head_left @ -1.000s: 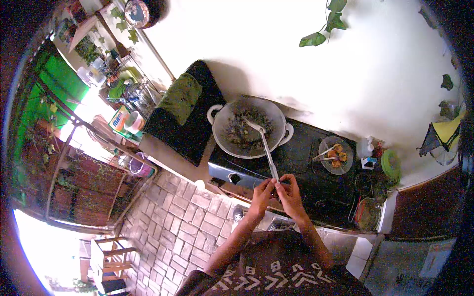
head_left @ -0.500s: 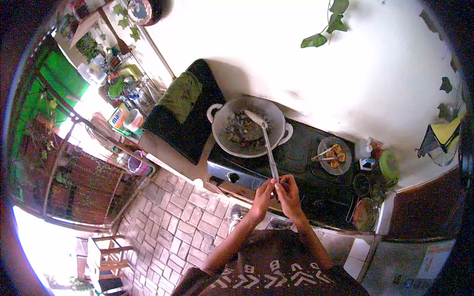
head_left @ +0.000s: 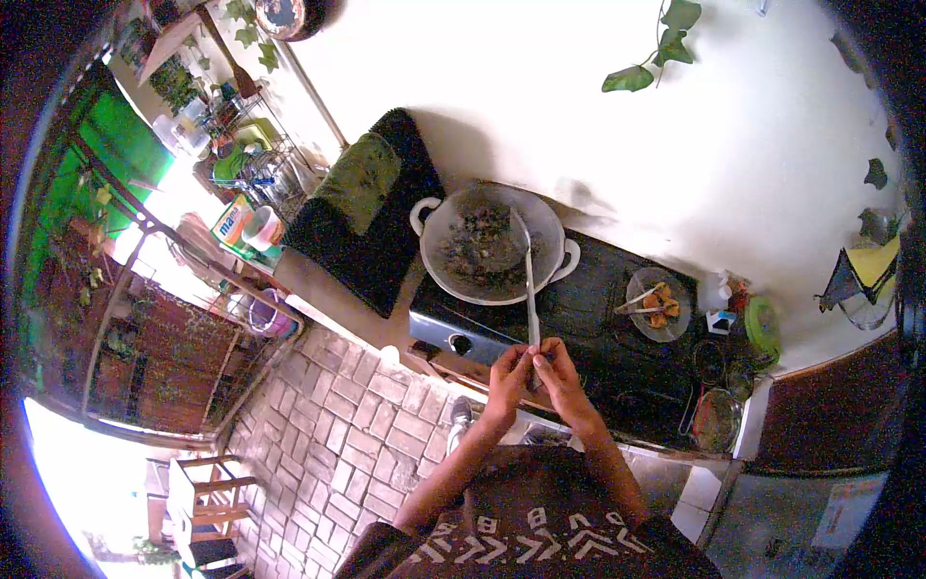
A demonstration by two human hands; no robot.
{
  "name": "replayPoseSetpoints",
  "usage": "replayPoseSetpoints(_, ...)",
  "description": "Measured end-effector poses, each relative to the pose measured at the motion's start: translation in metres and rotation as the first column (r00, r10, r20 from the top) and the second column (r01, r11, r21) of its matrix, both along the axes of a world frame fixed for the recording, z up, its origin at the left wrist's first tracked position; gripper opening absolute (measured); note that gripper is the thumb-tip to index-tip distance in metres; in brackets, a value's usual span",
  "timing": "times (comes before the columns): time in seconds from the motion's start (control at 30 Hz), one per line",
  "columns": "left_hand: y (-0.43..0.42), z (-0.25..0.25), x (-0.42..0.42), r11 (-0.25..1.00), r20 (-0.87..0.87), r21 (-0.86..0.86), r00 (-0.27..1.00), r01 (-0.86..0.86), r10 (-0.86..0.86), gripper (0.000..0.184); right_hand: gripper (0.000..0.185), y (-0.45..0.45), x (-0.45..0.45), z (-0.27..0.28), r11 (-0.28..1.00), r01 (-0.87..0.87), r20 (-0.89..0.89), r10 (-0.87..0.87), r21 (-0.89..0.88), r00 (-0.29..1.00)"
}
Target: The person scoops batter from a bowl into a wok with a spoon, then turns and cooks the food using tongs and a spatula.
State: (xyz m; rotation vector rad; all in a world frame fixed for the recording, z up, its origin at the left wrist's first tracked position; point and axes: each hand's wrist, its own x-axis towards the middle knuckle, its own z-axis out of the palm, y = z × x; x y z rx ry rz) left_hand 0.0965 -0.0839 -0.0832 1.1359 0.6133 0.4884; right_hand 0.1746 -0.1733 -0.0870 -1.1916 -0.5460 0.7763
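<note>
A metal spatula (head_left: 532, 304) reaches from my hands into a grey two-handled wok (head_left: 446, 275) on the stove. My left hand (head_left: 507, 382) and my right hand (head_left: 562, 382) are both closed around the end of its handle, side by side. The spatula's blade rests inside the wok at its right side, turned nearly edge-on. Dark chopped food (head_left: 479, 238) lies in the wok, heaped toward the middle and left. What kind of food it is, I cannot tell.
A glass plate (head_left: 641, 326) with fried brown pieces and a light-coloured utensil sits on the black stove top (head_left: 617, 376), right of the wok. A green cloth (head_left: 359, 188) hangs over a black panel on the left. Jars and a green lid (head_left: 762, 323) stand far right.
The spatula blade has shifted right within the wok and turned more upright. Food is now gathered more toward the wok's upper middle. Both hands keep hold of the handle.
</note>
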Motion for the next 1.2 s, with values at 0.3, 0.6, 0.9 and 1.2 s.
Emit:
replayPoseSetpoints(0.3,0.049,0.007,-0.012,0.993,-0.042,-0.054,0.993,0.109,-0.111,0.027,0.034,0.024,0.007,-0.026,0.992,-0.107,-0.038,0.105,-0.068,0.994)
replayPoseSetpoints(0.6,0.114,-0.001,-0.045,0.888,0.037,-0.055,0.89,0.456,-0.454,0.032,0.039,0.048,-0.007,0.011,0.957,-0.272,-0.341,0.225,-0.098,0.913)
replayPoseSetpoints(0.9,0.145,-0.024,-0.041,0.762,0.019,0.04,0.762,0.646,-0.647,0.041,0.034,0.056,-0.01,0.028,0.957,-0.243,-0.228,0.203,-0.159,0.952)
replayPoseSetpoints(1.2,0.139,-0.051,-0.033,0.634,0.108,-0.127,0.646,0.763,-0.756,0.04,0.042,0.087,-0.015,0.05,0.888,0.183,-0.118,-0.254,-0.421,0.96)
